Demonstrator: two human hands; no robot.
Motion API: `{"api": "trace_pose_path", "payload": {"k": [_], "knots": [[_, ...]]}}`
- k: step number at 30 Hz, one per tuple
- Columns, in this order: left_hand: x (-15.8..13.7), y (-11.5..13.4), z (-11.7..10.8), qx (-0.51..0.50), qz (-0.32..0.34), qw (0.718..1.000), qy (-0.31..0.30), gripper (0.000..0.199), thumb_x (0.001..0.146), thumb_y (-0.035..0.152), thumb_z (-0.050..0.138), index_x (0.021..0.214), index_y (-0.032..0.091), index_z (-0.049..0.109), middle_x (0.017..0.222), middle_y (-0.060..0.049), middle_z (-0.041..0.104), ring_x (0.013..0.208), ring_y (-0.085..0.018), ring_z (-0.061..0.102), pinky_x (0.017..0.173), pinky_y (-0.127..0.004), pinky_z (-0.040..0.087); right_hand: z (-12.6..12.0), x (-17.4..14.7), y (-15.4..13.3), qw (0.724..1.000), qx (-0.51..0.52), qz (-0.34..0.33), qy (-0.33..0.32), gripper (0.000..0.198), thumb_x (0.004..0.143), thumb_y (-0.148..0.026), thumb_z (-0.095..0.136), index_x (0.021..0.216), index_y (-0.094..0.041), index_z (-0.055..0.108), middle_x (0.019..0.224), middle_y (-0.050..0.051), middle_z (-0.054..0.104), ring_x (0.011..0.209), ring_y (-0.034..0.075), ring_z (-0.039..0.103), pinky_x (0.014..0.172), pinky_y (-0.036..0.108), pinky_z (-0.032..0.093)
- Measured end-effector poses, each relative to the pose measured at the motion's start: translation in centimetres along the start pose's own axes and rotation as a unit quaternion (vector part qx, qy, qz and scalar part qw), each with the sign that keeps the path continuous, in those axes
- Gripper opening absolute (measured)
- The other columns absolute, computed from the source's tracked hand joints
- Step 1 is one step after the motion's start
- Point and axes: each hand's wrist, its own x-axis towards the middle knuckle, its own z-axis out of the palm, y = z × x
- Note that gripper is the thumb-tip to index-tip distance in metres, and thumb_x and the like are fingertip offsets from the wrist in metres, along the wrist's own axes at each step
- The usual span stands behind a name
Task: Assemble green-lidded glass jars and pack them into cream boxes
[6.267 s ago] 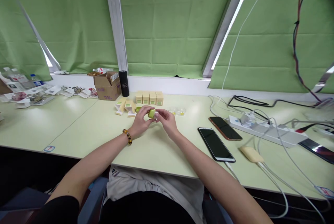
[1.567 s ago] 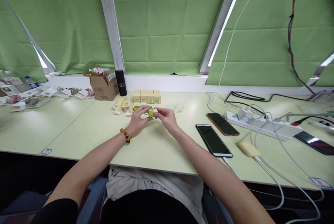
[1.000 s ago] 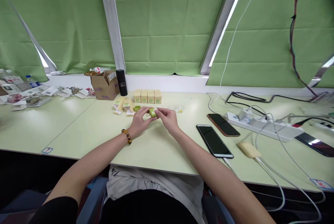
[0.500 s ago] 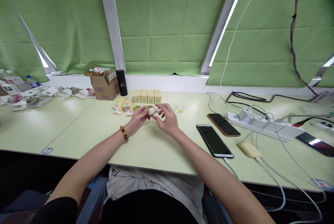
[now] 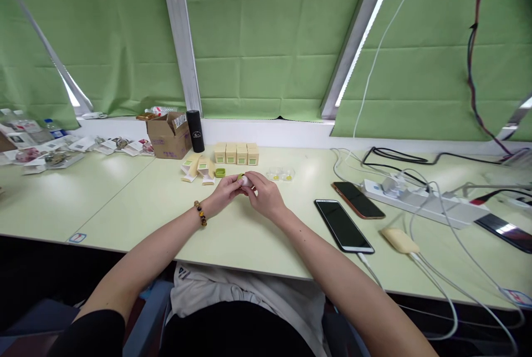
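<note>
1. Both hands meet mid-frame: left hand (image 5: 224, 190) and right hand (image 5: 262, 197) pinch one small pale jar (image 5: 245, 180), grip closed on it, just above the desk (image 5: 137, 202).
2. Green lid (image 5: 220, 172) lies off, left of the jar.
3. Four boxes (image 5: 236, 153) stand finished behind; two cartons (image 5: 198, 169) lie open.

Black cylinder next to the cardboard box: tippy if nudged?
Probably. The black cylinder stands upright, tall and narrow, so a push near its top would likely topple it. On its side, the round body could roll. The cardboard box close on its left might stop it.
</note>
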Motion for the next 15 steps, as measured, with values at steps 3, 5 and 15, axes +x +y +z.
{"api": "trace_pose_path", "payload": {"k": [3,5,15], "knots": [[0.22,-0.38,0.04,0.001,0.010,1.000,0.015,0.034,0.089,0.045,0.078,0.094,0.012,0.070,0.089,-0.007,0.069,0.084,-0.016,0.067,0.082,-0.030,0.056,-0.22,0.23,-0.39,1.000,-0.014,-0.009,-0.008,0.032,0.104,-0.026,0.045,0.131,-0.022,0.062,0.126,0.015,0.072,0.112,0.028,0.070,0.087,0.042,0.062],[0.41,-0.64,0.07,0.007,0.023,0.999,0.031,0.036,0.085,0.046,0.081,0.092,0.013,0.070,0.086,-0.005,0.069,0.081,-0.015,0.066,0.080,-0.029,0.055,-0.31,0.33,-0.59,1.000,-0.024,-0.013,-0.015,0.033,0.104,-0.025,0.043,0.131,-0.022,0.062,0.125,0.015,0.072,0.109,0.028,0.071,0.084,0.041,0.062],[0.30,-0.75,0.17,0.084,0.063,0.994,0.040,0.041,0.089,0.051,0.076,0.103,0.012,0.070,0.092,-0.008,0.070,0.084,-0.016,0.066,0.080,-0.030,0.055,-0.13,0.25,-0.81,0.998,-0.058,-0.026,-0.006,0.035,0.102,-0.019,0.044,0.132,-0.021,0.063,0.126,0.015,0.072,0.113,0.028,0.071,0.085,0.040,0.063]]}}
